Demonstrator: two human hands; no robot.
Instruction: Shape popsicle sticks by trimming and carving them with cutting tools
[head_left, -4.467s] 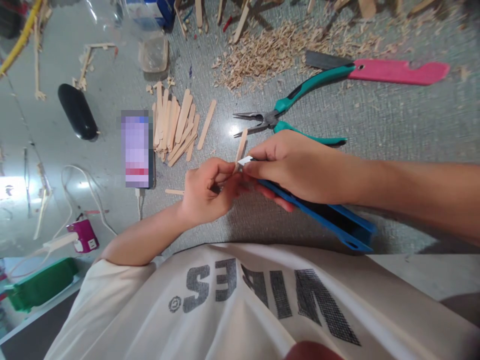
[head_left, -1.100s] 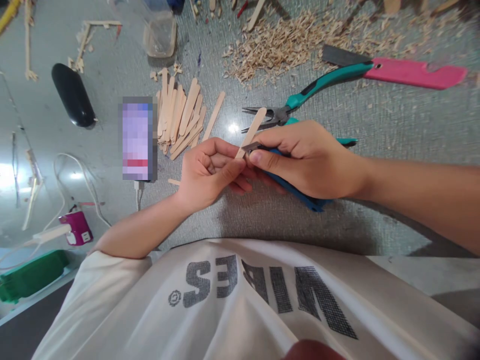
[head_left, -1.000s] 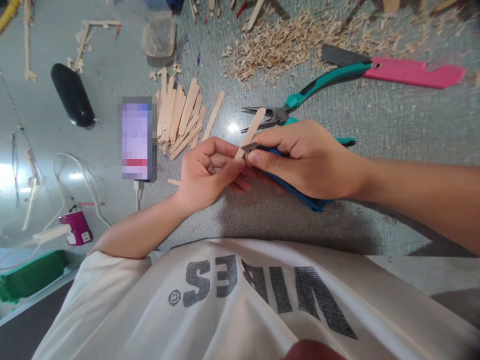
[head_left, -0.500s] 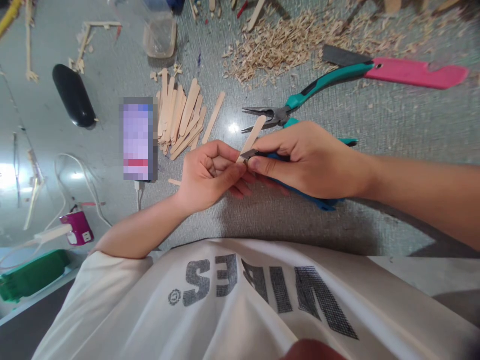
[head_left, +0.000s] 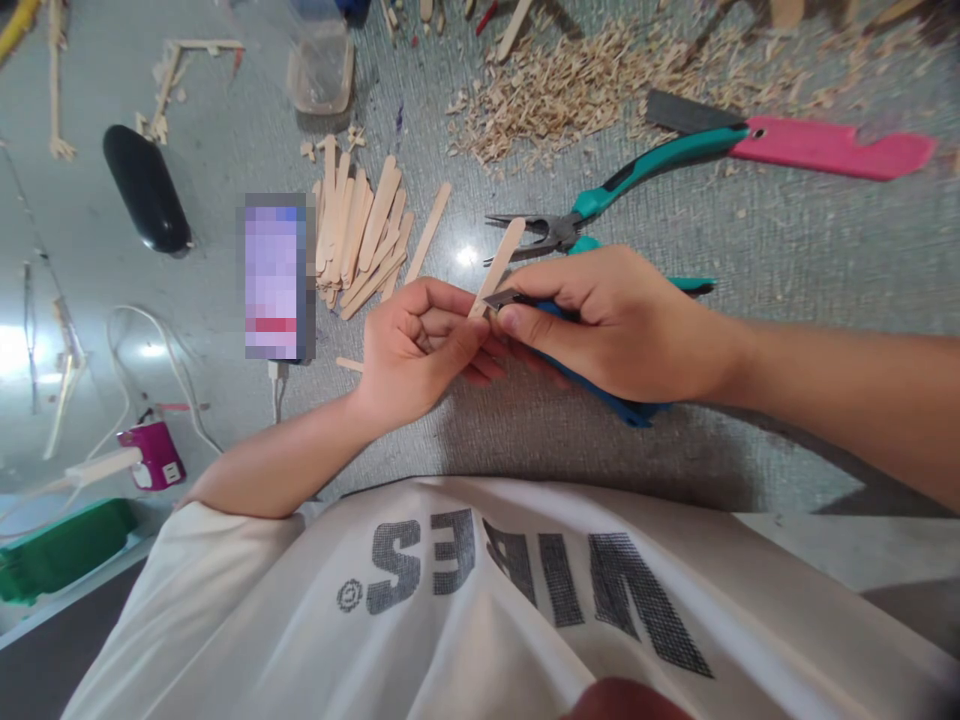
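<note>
My left hand (head_left: 420, 345) is closed, pinching the lower end of a wooden craft stick (head_left: 502, 258) between thumb and fingers. The stick points up and to the right. My right hand (head_left: 622, 320) is wrapped round a blue-handled cutting tool (head_left: 622, 405), its grey metal tip against or very near the stick just above my left fingertips. My fingers hide most of the tool, so I cannot tell its exact kind. Just beyond my hands lie teal-handled long-nose pliers (head_left: 559, 232). Left of them is a loose pile of craft sticks (head_left: 360, 230).
A heap of wood chips (head_left: 555, 95) spreads at the back, near a pink-handled knife (head_left: 832, 148). To the left are a phone (head_left: 274, 275) on a cable, a black case (head_left: 148, 190), a purple adapter (head_left: 154, 457) and a clear plastic container (head_left: 321, 70).
The craft stick has shifted slightly up and left, showing more of its length. The tool's tip has tilted a little and now sits beside the stick's edge.
</note>
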